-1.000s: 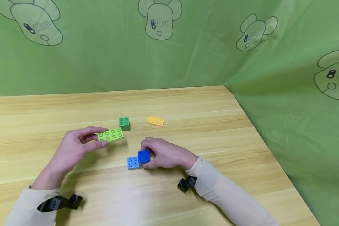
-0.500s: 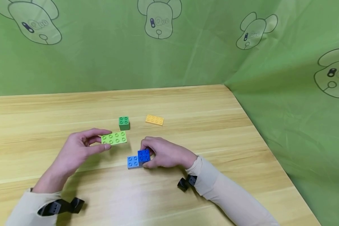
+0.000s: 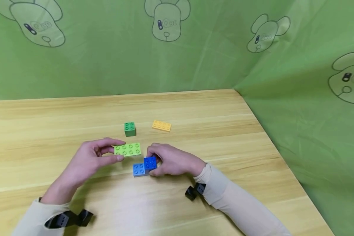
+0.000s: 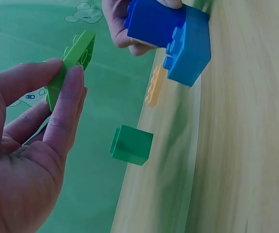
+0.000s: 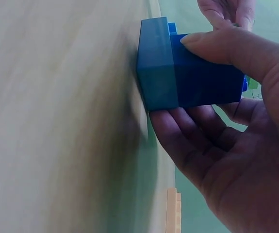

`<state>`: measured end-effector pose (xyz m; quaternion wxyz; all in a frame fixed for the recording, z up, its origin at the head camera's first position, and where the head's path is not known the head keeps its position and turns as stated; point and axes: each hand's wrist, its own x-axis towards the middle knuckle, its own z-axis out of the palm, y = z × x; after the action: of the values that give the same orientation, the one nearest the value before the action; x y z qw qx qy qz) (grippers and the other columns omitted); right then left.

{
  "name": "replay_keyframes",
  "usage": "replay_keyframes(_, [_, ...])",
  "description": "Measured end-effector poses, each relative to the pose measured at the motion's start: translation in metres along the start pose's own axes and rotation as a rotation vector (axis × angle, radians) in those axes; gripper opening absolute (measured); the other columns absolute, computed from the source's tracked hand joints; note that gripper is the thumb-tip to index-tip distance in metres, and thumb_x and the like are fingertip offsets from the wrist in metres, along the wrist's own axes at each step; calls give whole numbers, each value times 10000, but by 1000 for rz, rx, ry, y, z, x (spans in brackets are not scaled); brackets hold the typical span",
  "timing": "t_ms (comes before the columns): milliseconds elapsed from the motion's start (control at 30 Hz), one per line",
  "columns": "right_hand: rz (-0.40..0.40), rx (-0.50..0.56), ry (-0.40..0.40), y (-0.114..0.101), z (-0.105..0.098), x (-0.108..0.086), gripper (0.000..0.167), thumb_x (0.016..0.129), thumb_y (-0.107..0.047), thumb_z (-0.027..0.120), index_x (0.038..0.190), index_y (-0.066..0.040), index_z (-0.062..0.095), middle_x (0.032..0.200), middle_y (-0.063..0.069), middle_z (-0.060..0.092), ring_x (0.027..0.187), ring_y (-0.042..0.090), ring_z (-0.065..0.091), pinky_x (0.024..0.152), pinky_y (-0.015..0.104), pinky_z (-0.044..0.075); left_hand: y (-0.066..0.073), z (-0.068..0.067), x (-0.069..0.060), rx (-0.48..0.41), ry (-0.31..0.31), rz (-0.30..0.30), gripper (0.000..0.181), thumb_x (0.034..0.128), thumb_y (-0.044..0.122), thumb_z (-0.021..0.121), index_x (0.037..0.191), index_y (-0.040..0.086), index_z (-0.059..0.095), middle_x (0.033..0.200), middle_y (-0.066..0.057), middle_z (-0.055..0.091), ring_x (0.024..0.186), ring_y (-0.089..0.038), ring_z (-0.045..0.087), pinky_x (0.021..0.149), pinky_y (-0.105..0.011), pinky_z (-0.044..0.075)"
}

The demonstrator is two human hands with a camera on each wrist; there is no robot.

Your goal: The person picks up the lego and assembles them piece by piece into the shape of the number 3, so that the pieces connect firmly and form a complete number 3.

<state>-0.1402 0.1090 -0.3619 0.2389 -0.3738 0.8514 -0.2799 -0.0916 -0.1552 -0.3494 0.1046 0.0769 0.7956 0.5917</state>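
Observation:
My left hand [image 3: 88, 159] pinches a flat lime-green brick [image 3: 127, 149] by its left end, above the table. In the left wrist view the lime brick [image 4: 71, 68] is held between thumb and fingers, its hollow underside partly visible. My right hand [image 3: 174, 159] grips a dark blue brick [image 3: 150, 163] from the right. That brick sits on the right part of a light blue brick [image 3: 139, 169], whose left studs stay uncovered. The right wrist view shows the thumb on the dark blue brick [image 5: 207, 77] and fingers below, near the light blue brick [image 5: 156, 68].
A dark green brick [image 3: 129, 129] stands behind the lime brick. To its right a flat orange-yellow brick [image 3: 161, 126] lies on the wooden table [image 3: 209, 118]. A green cloth [image 3: 212, 49] hangs behind the table and along its right side.
My left hand has carried the lime brick to the right and toward the near side, closer to the blue bricks. The right hand and the blue bricks have stayed in place.

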Motion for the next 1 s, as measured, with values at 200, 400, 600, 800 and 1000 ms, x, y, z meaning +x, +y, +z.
replay_keyframes(200, [-1, -3, 10, 1, 1, 0, 294, 831, -210, 804, 978, -159, 554, 890, -20, 515, 835, 179, 519, 656, 237, 408, 1, 2, 0, -61, -34, -10, 460, 821, 133, 805, 1234, 14, 644, 966, -138, 691, 833, -216, 665, 623, -278, 532])
replay_keyframes(400, [-4, -1, 3, 1, 1, 0, 294, 831, -211, 802, 982, -161, 555, 886, -20, 509, 831, 177, 515, 650, 237, 401, 2, 4, -1, -83, -39, -18, 464, 822, 125, 802, 1236, 1, 633, 957, -143, 689, 821, -224, 659, 610, -267, 520])
replay_keyframes(600, [-7, 3, 2, 1, 1, 1, 299, 828, -211, 802, 991, -157, 558, 892, -20, 508, 834, 169, 515, 651, 233, 402, 1, 8, -1, -88, -42, -5, 454, 817, 108, 803, 1222, -6, 633, 920, -145, 691, 776, -240, 651, 561, -257, 493])
replay_keyframes(800, [-10, 1, 4, 0, 0, 1, 305, 827, -217, 803, 981, -149, 548, 887, -11, 503, 825, 167, 509, 645, 236, 394, 7, 10, 1, -52, -17, 31, 425, 816, 142, 812, 1192, 20, 654, 913, -128, 691, 739, -188, 629, 520, -248, 445])
replay_keyframes(1000, [-16, 14, 7, 1, 0, 1, 347, 824, -212, 808, 1064, -124, 573, 915, -9, 520, 835, 163, 511, 659, 241, 413, 12, 14, 1, -58, -43, 46, 406, 814, 117, 810, 1175, 13, 655, 916, -132, 687, 757, -188, 634, 528, -234, 456])
